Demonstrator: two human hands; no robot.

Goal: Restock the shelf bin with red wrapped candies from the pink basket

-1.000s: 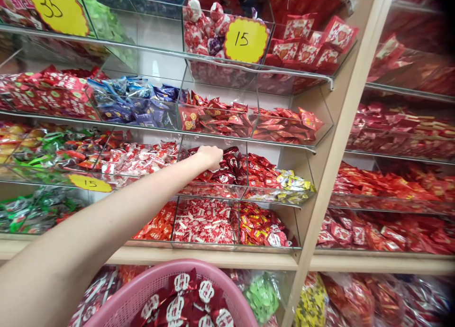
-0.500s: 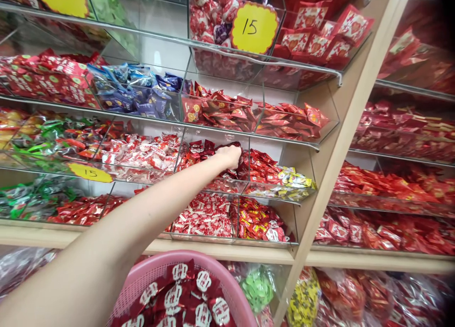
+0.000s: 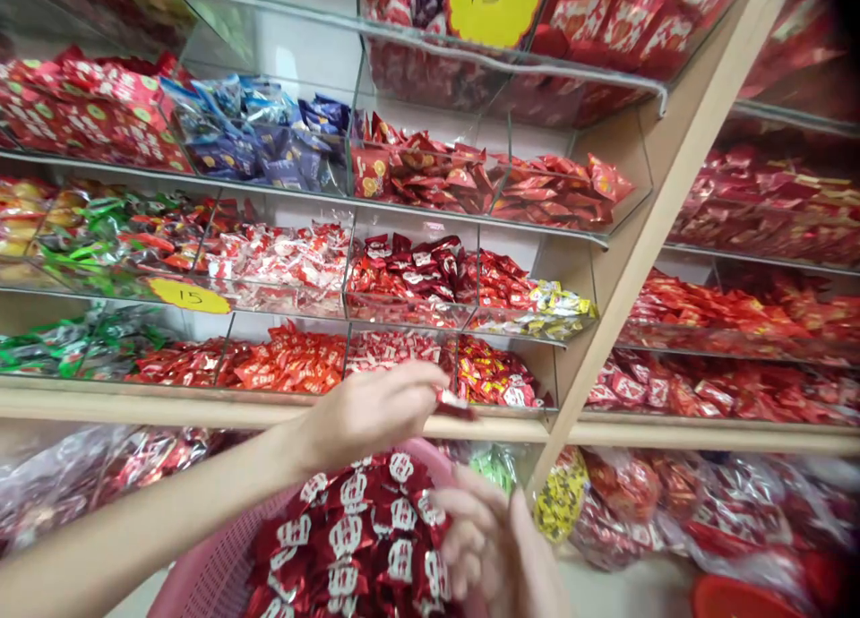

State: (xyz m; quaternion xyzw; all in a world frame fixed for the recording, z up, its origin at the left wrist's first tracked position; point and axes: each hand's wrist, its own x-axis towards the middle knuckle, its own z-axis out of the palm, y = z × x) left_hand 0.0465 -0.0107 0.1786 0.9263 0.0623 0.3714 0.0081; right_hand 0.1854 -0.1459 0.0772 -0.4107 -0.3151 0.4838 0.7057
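The shelf unit (image 3: 100, 397) in front of you sits higher in your view than half a second ago, so your head seems to have tipped down, away from the bins. The basket (image 3: 208, 564), pink and perforated, shows its contents more fully now: dark red packets (image 3: 349, 533) with white marks, heaped over most of what you can see inside. On the shelf, the bin of dark red sweets (image 3: 434, 264) that your arm was reaching into is uncovered again.

Your left hand (image 3: 373, 412) has come back from that bin and hangs above the basket's far side, in front of the lowest bins. Your right hand (image 3: 497, 546), out of view before, is now at the basket's right side, fingers loosely curled and thumb apart; it is blurred, and you cannot tell whether it grips anything. The gathering has apparently passed from reaching to bringing back. Smallest of all, a little dark red packet (image 3: 458, 407) is pinched at your left fingertips, in the air beside the shelf's lower edge, not yet among the others in the basket
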